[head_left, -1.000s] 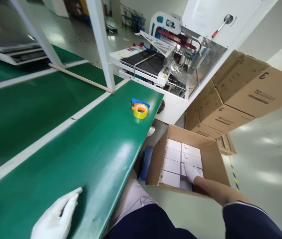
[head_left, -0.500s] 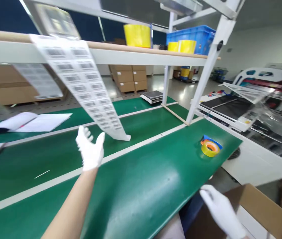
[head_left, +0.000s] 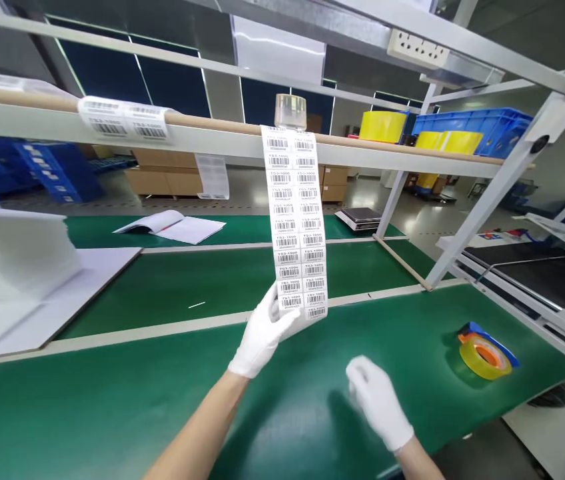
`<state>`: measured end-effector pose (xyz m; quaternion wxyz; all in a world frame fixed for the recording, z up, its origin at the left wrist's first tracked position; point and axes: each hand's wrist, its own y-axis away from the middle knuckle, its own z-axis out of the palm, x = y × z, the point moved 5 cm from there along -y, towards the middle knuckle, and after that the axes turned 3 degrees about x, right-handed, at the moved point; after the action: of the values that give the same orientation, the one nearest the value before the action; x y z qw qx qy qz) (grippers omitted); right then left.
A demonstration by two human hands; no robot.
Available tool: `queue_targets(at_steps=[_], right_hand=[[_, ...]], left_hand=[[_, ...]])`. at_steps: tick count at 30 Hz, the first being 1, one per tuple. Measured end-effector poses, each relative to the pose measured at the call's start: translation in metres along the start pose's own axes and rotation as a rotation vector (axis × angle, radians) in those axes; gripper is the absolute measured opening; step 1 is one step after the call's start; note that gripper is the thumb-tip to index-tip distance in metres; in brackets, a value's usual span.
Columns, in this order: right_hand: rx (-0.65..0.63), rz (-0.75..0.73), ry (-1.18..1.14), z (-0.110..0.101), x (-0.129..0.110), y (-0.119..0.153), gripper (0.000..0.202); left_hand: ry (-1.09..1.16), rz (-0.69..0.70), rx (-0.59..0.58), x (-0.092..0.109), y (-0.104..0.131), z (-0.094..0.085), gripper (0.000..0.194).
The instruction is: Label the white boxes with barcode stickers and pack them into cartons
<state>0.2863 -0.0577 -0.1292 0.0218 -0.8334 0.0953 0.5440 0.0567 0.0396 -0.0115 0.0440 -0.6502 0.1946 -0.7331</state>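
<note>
A white-framed shelf unit (head_left: 387,159) stands over the green-topped workbench (head_left: 127,400). Behind, dark-blue panels (head_left: 167,83) (bright at the edges) line the far wall (head_left: 222,93); the glossy gray floor (head_left: 422,213) reflects light.

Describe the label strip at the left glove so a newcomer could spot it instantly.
Find the white shelf edge crossing above the green worktop. Beneath the clear, round object there hangs the label strip. Unlike the label sheet draped farther left, it shows two long columns of barcodes, its lower end at the gloved left hand.
</note>
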Motion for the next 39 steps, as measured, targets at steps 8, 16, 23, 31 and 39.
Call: queue_targets(at_steps=[8,16,23,31,39], right_hand=[[0.143,-0.572,-0.013,-0.008,-0.152,-0.021,0.020],[0.372,-0.747,0.065,-0.013,-0.156,-0.007,0.012],[0.498,-1.028,0.237,-0.018,-0.160,0.006,0.035],[0.635,-0.983,0.405,-0.015,-0.154,0.012,0.027],[0.609,-0.452,0.081,-0.021,-0.044,0.000,0.029]], left_hand=[[0.010,-0.085,0.017,0.024,0.026,-0.007,0.099],[-0.302,0.080,0.080,0.022,0.039,-0.011,0.069],[-0.396,0.068,0.125,0.030,0.030,-0.006,0.044],[-0.463,-0.011,0.046,0.026,0.026,-0.003,0.049],[-0.433,-0.033,0.114,-0.036,0.022,-0.032,0.078]])
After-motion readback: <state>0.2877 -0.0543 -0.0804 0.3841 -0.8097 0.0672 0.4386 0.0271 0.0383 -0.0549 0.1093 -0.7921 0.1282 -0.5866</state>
